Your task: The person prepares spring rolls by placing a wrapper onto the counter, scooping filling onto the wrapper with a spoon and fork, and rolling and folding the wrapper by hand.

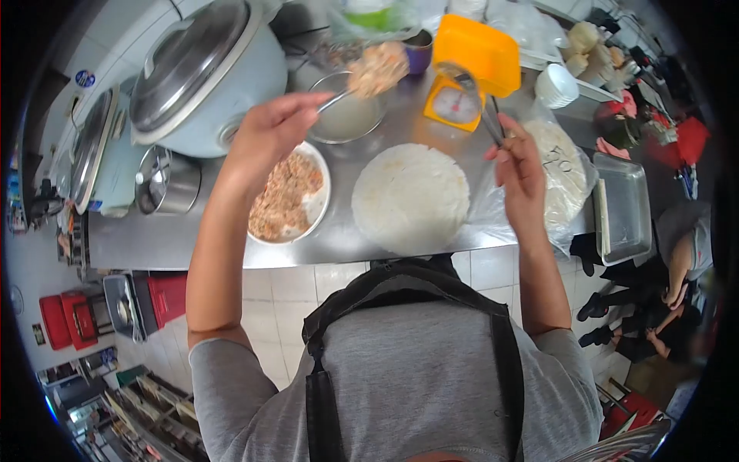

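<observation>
The left hand [277,131] grips a utensil [333,101] heaped with chunky filling [379,69]; the right hand [519,158] grips a metal spoon [491,119] near the yellow dial scale [456,106].

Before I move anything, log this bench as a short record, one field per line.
Left hand: closed on a metal spoon
Spoon load: raised lump of chunky, orange-flecked mixture
Right hand: holds a metal utensil by its handle
White bowl: holds more of the mixture
Steel counter, centre: pale, flat, wrapper-like round
Beyond the white bowl: metal bowl with whitish liquid
Kitchen scale: yellow-orange; reading too small to tell
Left side: lidded rice cooker
</observation>
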`<state>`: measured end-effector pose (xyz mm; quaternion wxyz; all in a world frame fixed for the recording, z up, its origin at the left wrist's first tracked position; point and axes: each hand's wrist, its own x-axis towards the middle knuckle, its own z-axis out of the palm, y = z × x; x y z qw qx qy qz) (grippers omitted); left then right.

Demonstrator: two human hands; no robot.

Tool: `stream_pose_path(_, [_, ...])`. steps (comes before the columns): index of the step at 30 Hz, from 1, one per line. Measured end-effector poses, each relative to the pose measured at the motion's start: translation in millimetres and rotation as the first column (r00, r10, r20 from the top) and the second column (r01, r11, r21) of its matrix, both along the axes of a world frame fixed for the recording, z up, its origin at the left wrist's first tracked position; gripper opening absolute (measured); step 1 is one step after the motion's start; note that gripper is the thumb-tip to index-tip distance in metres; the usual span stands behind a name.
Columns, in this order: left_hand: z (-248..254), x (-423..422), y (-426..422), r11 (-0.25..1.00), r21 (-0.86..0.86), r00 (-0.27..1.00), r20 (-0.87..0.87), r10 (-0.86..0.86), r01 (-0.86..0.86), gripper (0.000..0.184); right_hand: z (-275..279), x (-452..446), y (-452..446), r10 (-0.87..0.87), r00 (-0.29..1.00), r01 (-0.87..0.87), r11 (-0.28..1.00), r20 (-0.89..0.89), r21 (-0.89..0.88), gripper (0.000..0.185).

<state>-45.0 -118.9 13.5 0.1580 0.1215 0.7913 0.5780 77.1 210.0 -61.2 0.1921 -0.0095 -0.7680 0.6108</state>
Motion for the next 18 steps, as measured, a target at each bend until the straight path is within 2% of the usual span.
stream_pose_path(1, [3.6,-16.0,23.5,0.999,0.002,0.998,-0.042,-0.05,0.051,0.038,7.7,-3.0,18.1,-0.067,0.997,0.068,0.997,-0.029,0.035,0.037])
stream_pose_path(4, [-3.2,-66.7,95.5,0.989,-0.015,0.979,-0.143,-0.146,0.145,0.038,24.4,-17.5,64.5,-0.254,0.962,0.274,0.882,-0.102,0.383,0.036])
stream_pose_path(6, [-19.4,-101.7,140.0,0.976,-0.152,0.943,-0.27,-0.196,0.159,0.036,29.7,-32.4,85.4,-0.269,0.952,0.306,0.805,-0.147,0.508,0.036])
stream_pose_path(9, [-41.5,-127.9,187.6,0.868,-0.496,0.851,-0.456,-0.259,-0.002,0.027,29.7,-53.9,105.0,-0.283,0.949,0.301,0.68,-0.139,0.668,0.036])
stream_pose_path(12, [-36.1,-114.5,207.6,0.766,-0.636,0.808,-0.497,-0.316,-0.092,0.027,25.2,-73.1,111.3,-0.285,0.949,0.285,0.585,-0.136,0.759,0.04])
stream_pose_path(18, [-34.7,-103.6,206.9,0.715,-0.677,0.65,-0.624,-0.433,-0.175,0.028,22.1,-92.3,117.5,-0.226,0.952,0.279,0.369,-0.205,0.887,0.049])
